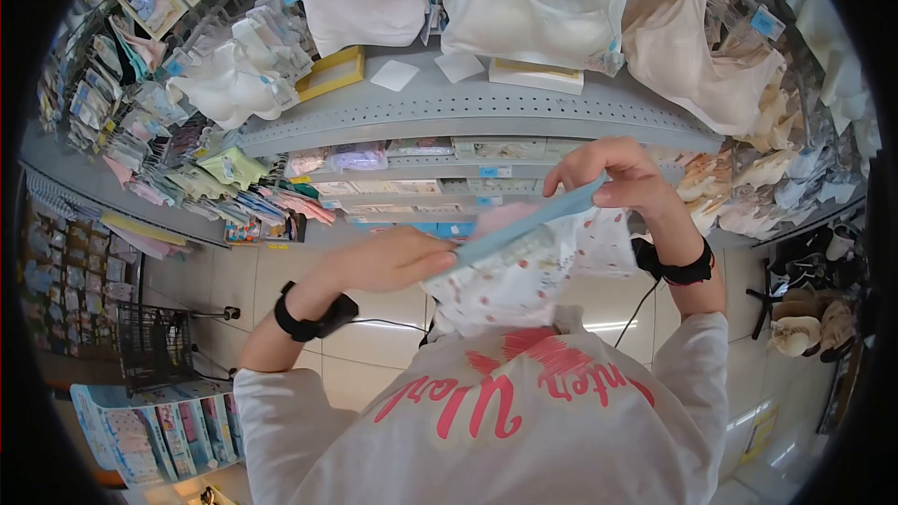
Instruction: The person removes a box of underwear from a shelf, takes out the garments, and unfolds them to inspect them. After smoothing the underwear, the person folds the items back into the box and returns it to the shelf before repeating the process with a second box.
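A pale blue strip (pixel 528 224), perhaps a folded edge or band, slants up to the right between my hands. My left hand (pixel 398 257) pinches its lower left end. At its upper right end my right hand (pixel 613 173) grips it between thumb and fingers, with the other fingers curled. White cloth with small red prints (pixel 496 295) hangs below the strip, in front of my shirt. More of this printed cloth shows under my right hand. Something pink (pixel 505 216) is partly hidden behind the strip.
A grey perforated shelf (pixel 468 112) runs across ahead, with white bras (pixel 533 9) hanging above it. Packaged goods line lower shelves. A black cart (pixel 154 341) stands at left, above a blue display box (pixel 168 435). Hats (pixel 795 335) are at right.
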`<state>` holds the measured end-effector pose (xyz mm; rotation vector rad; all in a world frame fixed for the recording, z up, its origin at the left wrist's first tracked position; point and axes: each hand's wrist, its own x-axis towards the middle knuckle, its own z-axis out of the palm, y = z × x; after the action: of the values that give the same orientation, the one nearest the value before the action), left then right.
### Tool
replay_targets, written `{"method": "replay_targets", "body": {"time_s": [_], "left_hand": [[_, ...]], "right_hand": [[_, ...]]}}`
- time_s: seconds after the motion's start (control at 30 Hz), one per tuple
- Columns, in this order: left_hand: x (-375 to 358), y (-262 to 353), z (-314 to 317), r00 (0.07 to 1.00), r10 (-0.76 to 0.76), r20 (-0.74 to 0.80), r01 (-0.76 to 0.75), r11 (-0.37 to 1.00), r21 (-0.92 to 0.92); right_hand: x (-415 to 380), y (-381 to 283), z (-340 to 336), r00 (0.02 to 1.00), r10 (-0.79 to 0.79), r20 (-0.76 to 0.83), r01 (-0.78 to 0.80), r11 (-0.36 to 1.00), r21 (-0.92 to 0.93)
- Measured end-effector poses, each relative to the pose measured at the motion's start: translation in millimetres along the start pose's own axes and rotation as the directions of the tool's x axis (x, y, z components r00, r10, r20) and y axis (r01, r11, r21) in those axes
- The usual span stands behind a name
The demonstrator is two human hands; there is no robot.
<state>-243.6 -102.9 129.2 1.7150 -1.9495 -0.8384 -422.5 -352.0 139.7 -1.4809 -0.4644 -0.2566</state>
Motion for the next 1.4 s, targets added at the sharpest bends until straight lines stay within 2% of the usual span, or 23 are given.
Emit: {"method": "replay_targets", "body": {"time_s": [0.13,0.2,0.27,0.3,0.33,0.4,0.43,0.5,0.53,0.6,0.67,0.7,0.77,0.83,0.9,1.0,1.03,1.13,1.2,1.23,1.3,1.33,1.4], "left_hand": [[34.9,13.4,30.9,0.994,0.103,0.048,-0.082,0.943,-0.322],[54.5,24.4,43.8,0.932,-0.030,-0.362,-0.162,0.857,-0.489],[77.0,38.0,47.2,0.869,0.049,-0.493,-0.294,0.852,-0.433],[87.2,42.3,47.3,0.784,0.118,-0.609,-0.401,0.845,-0.353],[96.8,43.0,48.7,0.778,0.121,-0.617,-0.413,0.838,-0.357],[112.5,40.0,52.7,0.690,0.446,-0.570,-0.451,0.881,0.143],[115.1,36.8,56.0,0.681,0.449,-0.578,-0.459,0.877,0.141],[117.3,31.2,62.0,0.825,0.315,-0.468,-0.351,0.936,0.013],[115.1,31.4,63.1,0.822,0.322,-0.470,-0.359,0.933,0.012],[107.3,29.9,63.1,0.815,0.118,-0.567,-0.326,0.903,-0.280],[100.6,23.0,55.0,0.780,0.153,-0.607,-0.330,0.925,-0.191],[96.9,19.8,51.2,0.742,0.184,-0.645,-0.322,0.941,-0.102],[90.3,15.1,43.6,0.760,0.190,-0.622,-0.295,0.953,-0.070],[83.4,14.4,38.2,0.779,0.191,-0.597,-0.264,0.964,-0.035],[77.6,16.3,34.8,0.912,-0.084,-0.400,-0.155,0.835,-0.528],[81.7,14.6,41.5,0.852,0.027,-0.523,-0.320,0.817,-0.479],[82.3,15.1,41.6,0.854,0.025,-0.520,-0.316,0.819,-0.480],[79.7,17.1,39.4,0.891,-0.053,-0.452,-0.264,0.749,-0.608],[74.1,18.2,34.9,0.962,-0.155,-0.225,-0.052,0.706,-0.707],[73.0,17.8,33.8,0.962,-0.158,-0.222,-0.047,0.706,-0.707],[70.5,16.3,32.3,0.925,-0.149,-0.349,-0.044,0.871,-0.489],[69.5,12.4,33.1,0.924,-0.156,-0.350,-0.039,0.870,-0.491],[69.1,0.6,38.2,0.770,0.158,-0.618,-0.106,0.987,0.120]], "right_hand": [[9.7,-8.7,-2.0,0.980,-0.067,0.185,0.038,0.987,0.157],[16.7,-16.5,-0.8,0.970,-0.115,0.215,0.095,0.990,0.100],[18.6,-26.9,0.6,0.952,-0.157,0.261,0.152,0.988,0.040],[18.3,-32.1,2.9,0.969,-0.090,0.232,0.100,0.995,-0.030],[18.0,-35.9,4.3,0.980,-0.024,0.200,0.045,0.994,-0.100],[14.0,-38.8,1.7,0.980,-0.015,0.197,0.042,0.990,-0.134],[10.9,-40.2,-0.5,0.981,-0.021,0.191,0.052,0.986,-0.156],[3.8,-45.2,-5.1,0.982,-0.052,0.181,0.088,0.977,-0.195],[-1.1,-47.9,-8.2,0.980,-0.098,0.172,0.136,0.965,-0.226],[-17.3,-54.6,-14.6,0.985,-0.092,0.146,0.135,0.939,-0.316],[-30.3,-58.4,-11.8,1.000,-0.022,0.005,0.022,0.848,-0.529],[-36.9,-54.9,-6.1,1.000,-0.021,0.001,0.019,0.848,-0.530],[-54.0,-41.0,6.7,0.967,0.045,-0.250,-0.143,0.910,-0.388],[-63.6,-28.6,16.9,0.947,0.073,-0.312,-0.203,0.890,-0.408],[-68.8,-12.7,23.2,0.920,0.092,-0.380,-0.273,0.846,-0.457],[-60.3,0.6,39.4,0.841,0.251,-0.479,-0.452,0.812,-0.369],[-54.5,9.9,45.5,0.871,0.165,-0.463,-0.376,0.831,-0.411],[-44.6,24.8,59.0,0.883,0.215,-0.416,-0.419,0.762,-0.494],[-43.0,33.5,62.3,0.877,0.278,-0.393,-0.456,0.741,-0.493],[-42.1,36.2,63.5,0.891,0.242,-0.385,-0.422,0.753,-0.505],[-41.0,38.0,66.5,0.904,0.211,-0.371,-0.388,0.767,-0.511],[-40.7,36.8,69.7,0.869,0.159,-0.468,-0.395,0.793,-0.463],[-39.2,32.7,72.4,0.823,0.116,-0.557,-0.394,0.822,-0.411]]}}
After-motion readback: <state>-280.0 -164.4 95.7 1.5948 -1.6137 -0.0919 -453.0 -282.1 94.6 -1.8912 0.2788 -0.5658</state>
